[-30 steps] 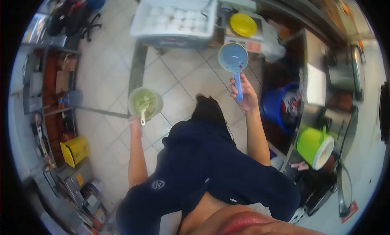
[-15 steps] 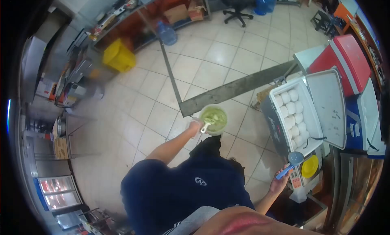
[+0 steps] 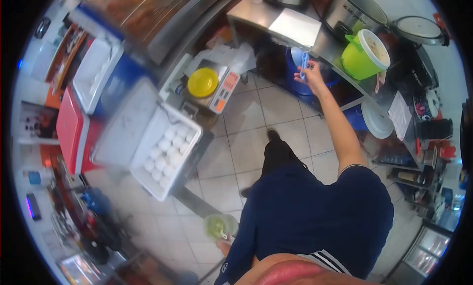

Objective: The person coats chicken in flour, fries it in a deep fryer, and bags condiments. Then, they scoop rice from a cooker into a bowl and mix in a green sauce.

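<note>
My right hand (image 3: 312, 74) is closed around the blue handle of a ladle (image 3: 304, 62), with the arm stretched toward the metal counter. Just behind the ladle, under the counter, stands a blue bucket (image 3: 294, 80). Low down by my body, my left hand (image 3: 224, 246) grips a clear plastic tub (image 3: 230, 223) holding a chunky green sauce (image 3: 216, 227). A white-handled spoon (image 3: 223, 235) stands in the sauce. My sleeve and body hide part of that arm.
An open cooler (image 3: 189, 121) with rows of white balls (image 3: 167, 154) stands to the left. Beside it are a scale (image 3: 222, 93) with a yellow plate (image 3: 202, 82) and a red cooler (image 3: 70, 130). The counter bears a lime-green bucket (image 3: 355, 58) and a large pot (image 3: 352, 14).
My view and body have turned right, from the open floor to the counter. The ladle has moved from beside the scale to the blue bucket; the tub stays in my left hand.
</note>
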`<state>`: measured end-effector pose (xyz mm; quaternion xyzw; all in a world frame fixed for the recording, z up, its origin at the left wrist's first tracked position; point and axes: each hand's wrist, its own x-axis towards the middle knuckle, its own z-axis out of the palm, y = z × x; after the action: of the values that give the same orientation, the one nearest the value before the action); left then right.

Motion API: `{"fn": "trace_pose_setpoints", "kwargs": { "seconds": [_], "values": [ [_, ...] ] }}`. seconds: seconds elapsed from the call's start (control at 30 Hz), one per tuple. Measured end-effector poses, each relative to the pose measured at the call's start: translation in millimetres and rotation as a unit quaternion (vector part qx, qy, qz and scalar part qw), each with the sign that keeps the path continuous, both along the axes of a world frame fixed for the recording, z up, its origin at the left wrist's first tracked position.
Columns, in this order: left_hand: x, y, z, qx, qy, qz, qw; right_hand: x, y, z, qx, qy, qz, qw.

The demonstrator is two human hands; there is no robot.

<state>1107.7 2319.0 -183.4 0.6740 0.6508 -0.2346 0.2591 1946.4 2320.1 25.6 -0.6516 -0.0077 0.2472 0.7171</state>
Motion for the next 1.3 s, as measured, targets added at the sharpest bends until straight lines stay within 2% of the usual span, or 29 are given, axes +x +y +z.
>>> {"fn": "trace_pose_setpoints", "kwargs": {
  "seconds": [0.03,0.1,0.13,0.17,0.2,0.23,0.3,0.33,0.37,0.43,0.5,0.57,0.63,0.67,0.7,0.77,0.83,0.9,0.97,1.03,1.07,1.1,1.2,1.27,1.3],
  "values": [
    [14.5,16.7,0.4,-0.003,0.037,-0.043,0.998,32.9,-9.6,-5.5,-0.029,-0.029,-0.01,0.999],
    [62.5,46.0,-9.4,-0.004,0.046,-0.064,0.997,95.7,-23.8,-22.0,-0.042,-0.042,-0.043,0.997],
    [93.6,62.2,-20.0,-0.018,-0.241,0.226,0.944,127.2,-30.4,-33.5,-0.082,-0.08,-0.056,0.992],
    [105.8,76.6,-12.7,-0.028,-0.477,0.479,0.736,145.5,-38.1,-49.0,-0.124,-0.104,-0.066,0.985],
    [135.4,99.5,2.4,0.013,-0.304,0.276,0.912,167.6,-49.6,-65.8,-0.121,-0.148,-0.069,0.979],
    [170.4,121.1,9.9,0.011,-0.298,0.264,0.917,180.6,-60.6,-81.0,-0.123,-0.141,-0.08,0.979],
    [257.4,156.9,14.3,0.011,-0.337,0.463,0.82,213.8,-71.1,-98.4,-0.233,-0.235,-0.052,0.942],
    [294.8,176.2,18.5,0.006,-0.345,0.454,0.821,227.2,-73.8,-107.7,-0.245,-0.264,-0.048,0.932],
    [330.1,198.6,23.9,-0.023,-0.351,0.409,0.842,236.1,-75.7,-112.2,-0.257,-0.291,-0.044,0.921],
    [395.5,235.8,34.7,-0.068,-0.351,0.315,0.879,243.8,-73.5,-90.8,-0.325,-0.209,-0.005,0.922],
    [451.9,265.6,48.7,-0.083,-0.332,0.26,0.903,226.5,-65.3,-64.7,-0.401,-0.457,-0.09,0.789],
    [521.4,284.4,50.0,-0.03,-0.372,0.159,0.914,210.7,-54.7,-59.8,-0.328,-0.452,-0.076,0.826],
    [572.8,308.4,34.8,-0.025,-0.404,0.133,0.905,183.3,-53.9,-13.6,-0.219,-0.384,0.012,0.897],
    [595.4,320.7,36.4,-0.044,-0.349,0.05,0.935,180.4,-63.5,16.6,-0.116,-0.267,0.105,0.951],
    [617.0,334.7,27.0,-0.054,-0.348,0.046,0.935,183.1,-71.6,50.6,-0.007,-0.139,0.194,0.971],
    [654.0,355.2,4.0,-0.022,-0.329,-0.084,0.94,203.0,-101.8,114.8,-0.025,-0.149,0.302,0.941],
    [695.7,368.5,-5.9,-0.064,-0.329,-0.078,0.939,225.3,-133.3,159.3,0.021,-0.199,0.264,0.943],
    [737.0,401.0,-34.3,-0.101,-0.335,-0.069,0.934,249.2,-164.1,190.7,0.028,-0.166,0.182,0.969],
    [757.5,427.5,-90.7,-0.095,-0.247,-0.265,0.927,273.3,-184.3,205.8,-0.018,-0.213,0.096,0.972],
    [782.1,439.4,-104.8,0.003,-0.117,-0.441,0.89,293.7,-186.6,212.7,-0.093,-0.228,0.024,0.969],
    [788.1,452.2,-108.2,0.056,-0.054,-0.511,0.856,309.7,-181.1,214.5,-0.068,-0.227,0.048,0.97],
    [802.4,460.3,-101.8,0.108,-0.002,-0.564,0.818,323.6,-173.7,217.4,-0.098,-0.245,0.072,0.962],
    [814.3,498.2,-83.4,0.103,-0.008,-0.518,0.849,369.9,-134.3,240.3,-0.133,-0.291,0.153,0.935],
    [818.2,483.3,-77.9,0.067,-0.038,-0.497,0.864,398.0,-102.1,258.3,-0.157,-0.32,0.202,0.912],
    [822.4,465.7,-52.8,0.098,-0.088,-0.456,0.88,410.9,-86.2,262.1,-0.151,-0.327,0.214,0.908]
  ]
}}
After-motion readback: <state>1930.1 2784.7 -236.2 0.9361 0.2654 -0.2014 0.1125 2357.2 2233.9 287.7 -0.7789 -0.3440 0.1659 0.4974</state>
